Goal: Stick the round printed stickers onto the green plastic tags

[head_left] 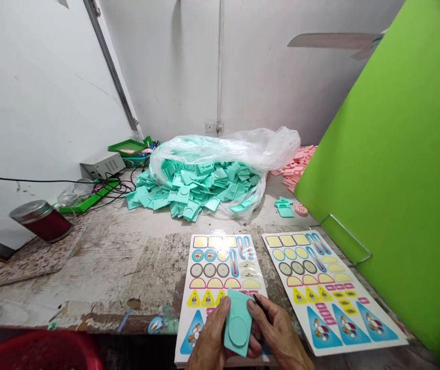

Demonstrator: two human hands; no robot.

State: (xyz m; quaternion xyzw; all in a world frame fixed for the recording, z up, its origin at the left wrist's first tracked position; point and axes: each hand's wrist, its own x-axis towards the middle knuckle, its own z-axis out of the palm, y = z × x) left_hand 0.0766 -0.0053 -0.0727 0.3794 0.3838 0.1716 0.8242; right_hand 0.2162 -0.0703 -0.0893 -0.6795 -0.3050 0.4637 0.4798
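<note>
A teal plastic plate [237,322] with a raised round disc is held upright over the front table edge. My left hand [210,334] is closed on its left side, thumb along the edge. My right hand [276,329] touches its right side with the thumb and has a thin black tool [263,304] pinched in its fingers; the tool is too hidden to name its kind. Beneath the hands lies a sticker sheet [204,280] with thermometers, dials and triangles, its lower part partly covered. A second sticker sheet [330,298] lies at the right.
Many teal plates [189,190] spill from a clear plastic bag [235,149]; pink pieces [299,164] lie behind. A few loose pieces [285,207] sit near a green panel [389,180] and wire bracket [345,234]. A red mug [42,221] stands left; a red basket [38,349] is below.
</note>
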